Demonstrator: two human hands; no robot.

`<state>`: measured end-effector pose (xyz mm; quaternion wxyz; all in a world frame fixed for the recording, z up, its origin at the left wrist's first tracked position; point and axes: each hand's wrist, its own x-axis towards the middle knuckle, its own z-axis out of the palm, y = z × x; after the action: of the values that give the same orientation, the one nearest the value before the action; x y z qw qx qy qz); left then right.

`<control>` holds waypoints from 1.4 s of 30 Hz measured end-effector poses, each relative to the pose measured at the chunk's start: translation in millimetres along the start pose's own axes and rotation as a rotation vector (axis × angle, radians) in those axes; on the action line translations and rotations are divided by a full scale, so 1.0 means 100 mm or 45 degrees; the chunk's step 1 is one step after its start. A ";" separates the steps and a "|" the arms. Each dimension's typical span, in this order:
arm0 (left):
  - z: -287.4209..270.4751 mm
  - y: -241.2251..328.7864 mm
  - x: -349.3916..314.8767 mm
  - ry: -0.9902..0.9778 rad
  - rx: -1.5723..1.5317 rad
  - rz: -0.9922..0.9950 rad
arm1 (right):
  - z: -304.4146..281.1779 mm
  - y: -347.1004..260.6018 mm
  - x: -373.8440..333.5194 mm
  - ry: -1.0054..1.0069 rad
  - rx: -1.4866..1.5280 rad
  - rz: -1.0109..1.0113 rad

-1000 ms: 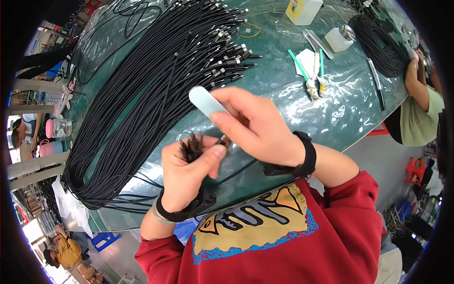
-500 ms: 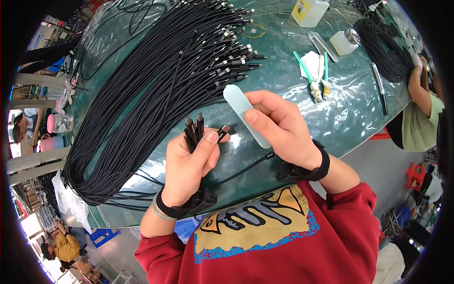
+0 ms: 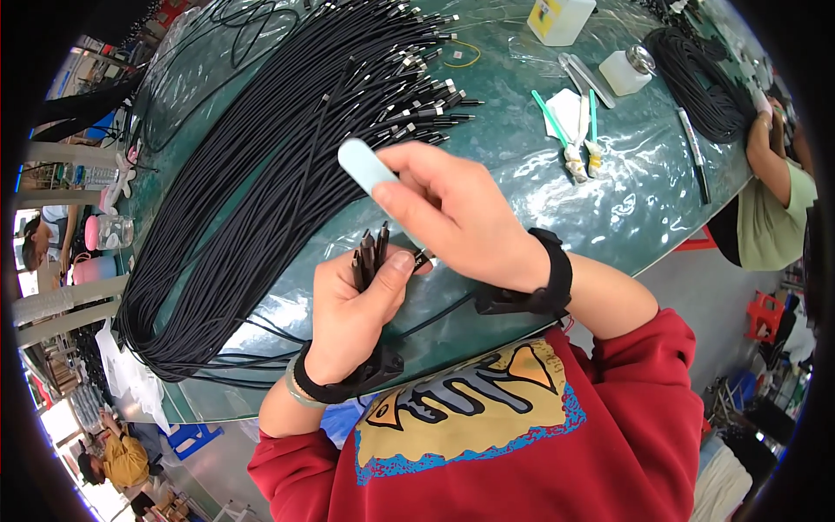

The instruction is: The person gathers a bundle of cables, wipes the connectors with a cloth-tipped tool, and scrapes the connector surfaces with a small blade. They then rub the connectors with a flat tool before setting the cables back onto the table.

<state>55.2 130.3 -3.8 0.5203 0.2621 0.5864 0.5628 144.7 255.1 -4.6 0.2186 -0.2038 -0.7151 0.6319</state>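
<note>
My left hand [image 3: 352, 300] is closed around several black cable ends [image 3: 370, 252], whose plugs stand up above my fingers. One cable plug [image 3: 421, 260] sticks out sideways between thumb and forefinger, pointing right. In my right hand [image 3: 461, 217] a pale blue nail file [image 3: 364, 163] with a rounded tip is pinched between thumb and fingers. Its lower end passes close to the sideways plug; my fingers hide whether the two touch. Beyond both hands lies a large bundle of black cables [image 3: 235, 183], bent into a loop, with metal plugs at its far right end.
On the green table [image 3: 487, 165] at the far right are a white bottle [image 3: 561, 22], a pump dispenser [image 3: 624, 73], tweezers [image 3: 587, 80], two green-handled sticks [image 3: 551, 117] and a marker pen [image 3: 694, 155]. Another cable coil [image 3: 700, 87] lies near a co-worker's arm [image 3: 765, 157].
My right hand has swung left with the nail file, bringing it over the plug in my left hand. The left hand has shifted only slightly.
</note>
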 end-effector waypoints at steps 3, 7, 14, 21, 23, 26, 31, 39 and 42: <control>-0.02 0.02 0.02 0.042 -0.043 0.035 | -0.07 0.07 -0.07 0.074 -0.011 -0.133; -0.02 0.03 0.02 0.057 -0.051 0.039 | 0.05 0.15 -0.22 0.116 -0.025 -0.243; 0.00 0.02 -0.01 0.025 0.008 -0.004 | -0.03 0.13 0.00 0.077 -0.007 -0.076; 0.01 0.01 0.01 0.038 0.040 0.027 | -0.04 0.16 -0.18 0.131 0.122 -0.145; 0.01 -0.01 0.01 0.051 0.025 0.075 | -0.01 0.08 -0.17 0.089 0.039 -0.148; 0.00 0.02 0.00 0.094 -0.042 0.062 | 0.03 0.11 -0.19 0.064 -0.033 -0.202; -0.15 0.12 0.04 0.087 -0.276 -0.056 | -0.06 0.20 -0.33 0.031 -0.337 -0.424; -0.11 0.12 0.03 0.136 -0.248 0.010 | -0.11 0.07 -0.35 0.007 -0.200 -0.245; -0.10 0.11 0.03 0.139 -0.217 0.027 | -0.08 0.04 -0.35 -0.001 -0.139 -0.261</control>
<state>42.3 131.6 3.9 0.5020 0.1922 0.5609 0.6297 178.1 241.9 -10.1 0.2707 -0.1409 -0.7656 0.5663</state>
